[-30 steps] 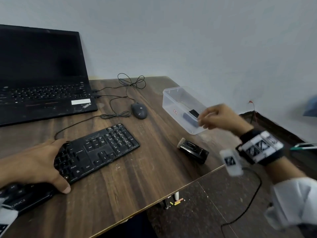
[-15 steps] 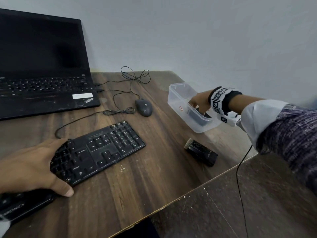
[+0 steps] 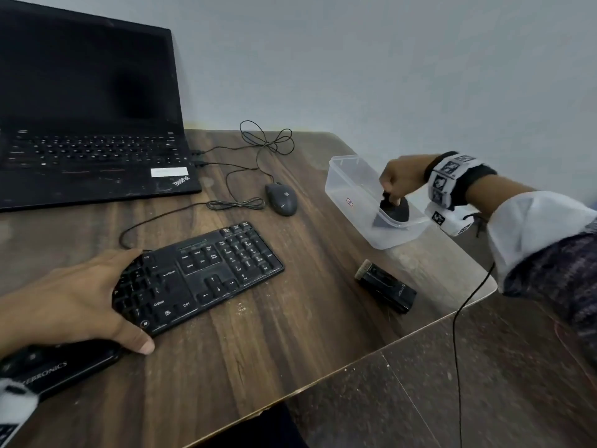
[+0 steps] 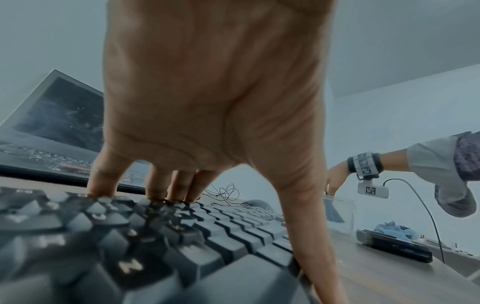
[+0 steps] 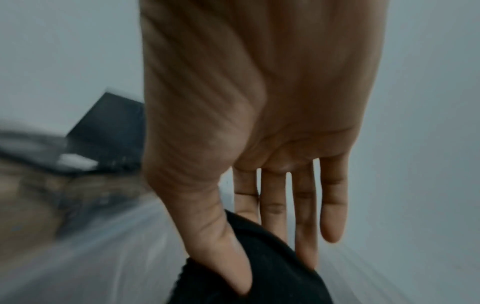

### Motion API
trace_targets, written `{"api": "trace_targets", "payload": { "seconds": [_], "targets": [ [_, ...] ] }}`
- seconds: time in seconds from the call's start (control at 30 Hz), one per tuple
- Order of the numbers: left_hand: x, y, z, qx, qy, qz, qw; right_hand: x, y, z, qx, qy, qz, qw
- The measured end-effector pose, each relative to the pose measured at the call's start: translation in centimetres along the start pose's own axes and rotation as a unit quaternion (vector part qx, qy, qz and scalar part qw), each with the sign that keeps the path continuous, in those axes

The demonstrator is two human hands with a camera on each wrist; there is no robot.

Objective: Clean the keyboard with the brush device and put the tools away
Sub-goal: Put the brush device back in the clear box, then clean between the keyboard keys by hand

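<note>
My left hand (image 3: 74,305) lies on the left part of the black keyboard (image 3: 206,270), fingertips (image 4: 155,191) pressing the keys and thumb over the front edge. My right hand (image 3: 399,182) reaches into the clear plastic container (image 3: 345,189) and pinches a black rounded object (image 3: 395,210) between thumb and fingers. In the right wrist view, blurred, the thumb (image 5: 228,257) presses that dark object (image 5: 280,288). The brush device (image 3: 386,289), a black block with bristles at one end, lies on the table in front of the container, untouched.
An open laptop (image 3: 90,124) stands at the back left, with a mouse (image 3: 281,198) and looped cables (image 3: 268,140) beside it. The table's front-right edge (image 3: 420,331) runs diagonally close to the brush device. My wrist camera's cable (image 3: 458,334) hangs past it.
My right hand went from above the container's near corner down into it and now pinches the black object at the rim. My left hand stayed on the keyboard.
</note>
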State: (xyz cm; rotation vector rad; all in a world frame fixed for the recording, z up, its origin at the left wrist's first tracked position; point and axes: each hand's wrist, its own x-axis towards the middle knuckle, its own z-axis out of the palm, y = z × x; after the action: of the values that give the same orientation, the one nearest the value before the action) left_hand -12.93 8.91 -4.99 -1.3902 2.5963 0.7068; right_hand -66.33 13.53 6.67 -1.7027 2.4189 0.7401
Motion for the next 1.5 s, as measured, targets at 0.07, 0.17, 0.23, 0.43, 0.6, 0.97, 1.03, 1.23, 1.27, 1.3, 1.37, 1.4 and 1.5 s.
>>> {"api": "trace_targets", "payload": {
  "seconds": [0.07,0.17,0.23,0.43,0.6,0.97,1.03,1.23,1.27,1.3,1.37,1.4,1.5],
  "targets": [
    [-0.3,0.4,-0.2,-0.007,0.000,0.010,1.000,-3.2,0.7,-2.8,0.058,0.084,0.008,0.995],
    [-1.5,0.1,-0.6,-0.002,-0.014,0.013,1.000,-9.2,0.2,-5.7,0.179,0.237,0.018,0.955],
    [-2.7,-0.9,-0.9,-0.013,-0.020,0.021,0.999,-13.0,-1.5,-5.8,0.330,0.346,-0.008,0.878],
    [-10.2,-7.8,-1.0,-0.090,0.042,-0.081,0.992,-19.2,-15.6,1.4,0.721,0.268,-0.063,0.636],
    [-15.9,-13.4,0.6,-0.164,0.100,-0.109,0.975,-17.7,-25.8,5.0,0.806,0.068,-0.070,0.584],
    [-16.5,-13.4,1.8,-0.212,0.142,-0.036,0.966,-16.0,-41.0,1.6,0.190,0.279,-0.251,0.907],
    [-17.7,-12.6,2.6,-0.174,0.174,-0.034,0.969,-16.6,-40.7,1.9,0.223,0.292,-0.256,0.894],
    [-20.2,-9.7,7.0,-0.262,0.313,0.027,0.912,-18.7,-39.0,3.6,0.350,0.340,-0.263,0.832],
    [-20.3,-9.5,7.9,-0.301,0.327,0.035,0.895,-18.8,-39.2,4.1,0.354,0.339,-0.268,0.830],
    [-20.2,-9.4,8.6,-0.338,0.335,0.047,0.878,-18.7,-39.3,4.5,0.355,0.341,-0.267,0.828],
    [-19.9,-9.3,9.9,-0.406,0.340,0.071,0.845,-18.5,-39.7,4.8,0.368,0.358,-0.248,0.821],
    [-19.7,-9.3,10.2,-0.433,0.340,0.080,0.831,-18.4,-40.0,4.8,0.378,0.369,-0.233,0.816],
    [-19.2,-9.3,10.7,-0.480,0.344,0.089,0.802,-18.6,-41.1,4.4,0.384,0.395,-0.206,0.809]
  ]
}}
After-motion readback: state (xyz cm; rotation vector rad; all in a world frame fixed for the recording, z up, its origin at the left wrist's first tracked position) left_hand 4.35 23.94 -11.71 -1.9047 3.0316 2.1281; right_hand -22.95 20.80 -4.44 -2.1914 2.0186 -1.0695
